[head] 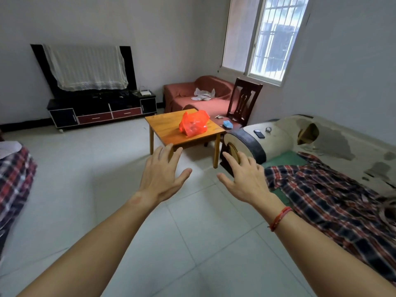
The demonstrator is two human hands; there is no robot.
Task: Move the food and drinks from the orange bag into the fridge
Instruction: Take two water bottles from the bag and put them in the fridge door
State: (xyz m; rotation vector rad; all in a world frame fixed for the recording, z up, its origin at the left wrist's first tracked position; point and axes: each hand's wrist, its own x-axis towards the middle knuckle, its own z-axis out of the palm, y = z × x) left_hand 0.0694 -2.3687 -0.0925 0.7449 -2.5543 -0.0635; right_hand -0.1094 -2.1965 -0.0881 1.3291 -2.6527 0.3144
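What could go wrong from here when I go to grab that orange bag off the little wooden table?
The orange bag is thin, slumped plastic, so lifting it carelessly with the open left hand or right hand might spill or tear it. It sits toward the wooden table's right side, so dragging could tip it off. No fridge is in view, so the carry may be long.

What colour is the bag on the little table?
The bag is bright orange-red, see-through plastic, seen best in the head view.

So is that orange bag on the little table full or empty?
Not empty: the orange bag sits bulging on the wooden table, with vague shapes showing through the plastic. What they are, cannot tell. Both hands are spread open, well short of it.
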